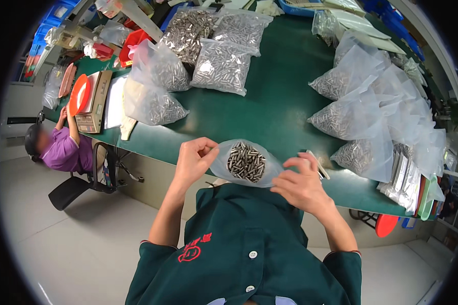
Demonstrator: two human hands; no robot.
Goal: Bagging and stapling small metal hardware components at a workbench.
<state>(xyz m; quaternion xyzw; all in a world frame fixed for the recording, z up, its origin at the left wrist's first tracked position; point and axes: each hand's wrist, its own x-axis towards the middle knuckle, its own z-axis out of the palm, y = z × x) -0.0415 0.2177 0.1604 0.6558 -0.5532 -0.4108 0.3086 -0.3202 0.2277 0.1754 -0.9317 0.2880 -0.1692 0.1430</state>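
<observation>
Right in front of my body, at the table's near edge, a clear plastic bag point(221, 165) stands with its mouth spread wide. Small metal pins point(246, 162) fill it, seen from above through the opening. My left hand point(194, 158) is closed, thumb and fingers pinching the bag's left rim. At the opposite side, my right hand point(304, 184) grips the right rim between thumb and fingers, its other fingers curled above. A thin pale tool point(318, 165) lies on the table just beyond my right hand; its kind is unclear.
Several open bags of pins point(341, 114) crowd the right side of the green table point(280, 86). Flat packed bags point(221, 66) and two upright bags point(160, 104) stand at the back left. Farther left, a seated person point(66, 145) works beside an orange-red dish point(79, 95) on a scale.
</observation>
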